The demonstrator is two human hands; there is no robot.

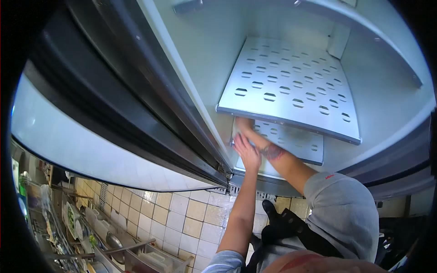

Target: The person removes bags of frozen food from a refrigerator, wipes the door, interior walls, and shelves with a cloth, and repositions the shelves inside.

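A person stands at the open white cabinet (pixel 387 98), with both arms extended into its lower section. The upper shelf (pixel 289 83), a white panel perforated with rows of slots, is seated level above the hands, its front edge finished with a grey trim strip. The lower shelf (pixel 296 138), similarly slotted, is located beneath it and is partly covered by the right forearm. The right hand (pixel 245 123) is positioned below the front edge of the upper shelf, at the left inner wall (pixel 202 57); its fingers are obscured, and I cannot tell whether they are closed on anything. The left hand (pixel 249 154) is placed just beside the right wrist, fingers extended and slightly spread, directed toward the same corner. A pale patch at the fingertips may be a cloth, though blur prevents confirmation. The door (pixel 86 136), fitted with dark gaskets, stands at the left. Below are the tiled floor (pixel 175 221) and, at lower left, a rack holding a metal pan (pixel 114 245).
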